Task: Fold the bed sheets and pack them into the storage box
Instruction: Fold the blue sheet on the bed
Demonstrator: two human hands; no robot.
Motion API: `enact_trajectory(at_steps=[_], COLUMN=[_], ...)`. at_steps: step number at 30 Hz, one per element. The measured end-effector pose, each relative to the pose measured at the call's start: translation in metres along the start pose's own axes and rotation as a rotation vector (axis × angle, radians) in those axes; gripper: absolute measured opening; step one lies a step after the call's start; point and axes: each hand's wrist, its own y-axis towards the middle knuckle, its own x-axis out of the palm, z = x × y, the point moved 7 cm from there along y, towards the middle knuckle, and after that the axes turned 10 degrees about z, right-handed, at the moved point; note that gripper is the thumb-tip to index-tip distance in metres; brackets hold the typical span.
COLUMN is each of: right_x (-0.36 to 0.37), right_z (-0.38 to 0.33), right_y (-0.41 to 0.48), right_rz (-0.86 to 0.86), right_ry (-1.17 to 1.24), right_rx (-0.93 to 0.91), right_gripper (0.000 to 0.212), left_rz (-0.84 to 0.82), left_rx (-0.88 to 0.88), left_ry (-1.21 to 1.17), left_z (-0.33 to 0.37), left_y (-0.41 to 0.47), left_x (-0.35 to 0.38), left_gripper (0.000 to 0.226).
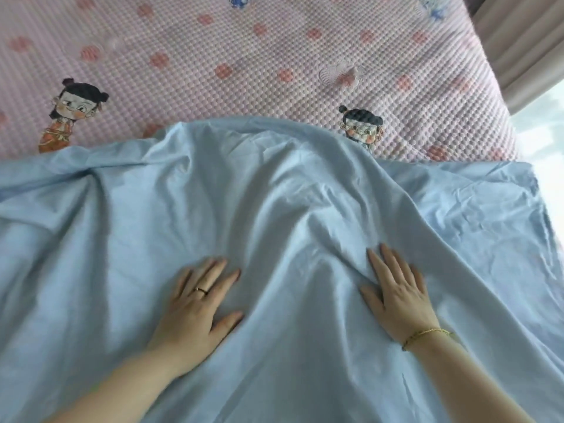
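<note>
Both hands are laid palm-down on a wrinkled light-blue fabric bed sheet [274, 193], and nothing is gripped by either. Toward 7 o'clock the left hand [198, 303] is seen with its fingers straight and slightly spread, pointed toward 1 o'clock, and a thin gold ring [201, 290] is worn on one of them. Toward 5 o'clock the right hand [396, 297] is pressed flat on the cloth, its fingers extended and pointed toward 11 o'clock; a slim gold chain bracelet [425, 334] is worn at its wrist. The two hands are placed well apart, and a raised ridge of cloth is seen between them, running up toward 12 o'clock. The sheet is spread across the lower part of the view from the 9 o'clock edge to the 3 o'clock edge, with deep creases fanned out from its middle; its far edge is bulged toward 12 o'clock, and one corner is seen near 3 o'clock. Beneath it a pink bubble-textured bed cover [244, 56] printed with red dots is exposed from 10 o'clock round to 2 o'clock. A printed cartoon child in orange [73, 111] is shown at 9 o'clock, and a second printed cartoon child [363, 126] near 1 o'clock is partly covered by the sheet's edge. A pale pleated curtain [518, 41] is seen at 2 o'clock.
</note>
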Motion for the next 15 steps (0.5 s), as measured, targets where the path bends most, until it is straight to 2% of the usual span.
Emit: enact_trajectory(at_steps=[2,4,5,8,11,15], right_x=[0.002,-0.005,-0.012,-0.031,-0.051,-0.068], right_z=[0.012,0.026,0.037,0.075,0.121,0.194], right_y=[-0.022,-0.031,-0.034,-0.027,-0.016,0.011], right_rz=[-0.04,-0.017,0.005,0.086,0.276,0.467], right_ry=[0.009,0.023,0.025,0.031,0.206,0.521], right_rx=[0.006,0.019,0.045,0.172,0.369,0.65], right_gripper=[0.101,0.101,0.096,0.058,0.052,0.054], left_rz=[-0.049,-0.046,-0.02,0.028,0.061,0.106], left_rx=[0.035,-0.004,-0.019,-0.004,0.024,-0.049], left_ry=[-0.058,-0.126,-0.15,-0.137,-0.058,0.019], left_z=[0.023,0.039,0.048,0.075,0.104,0.128], left_y=[-0.017,-0.021,-0.018,-0.001,0.024,0.057], left_x=[0.004,0.004,0.003,0.007,0.016,0.036], left_gripper=[0.056,0.055,0.055,0.058,0.059,0.064])
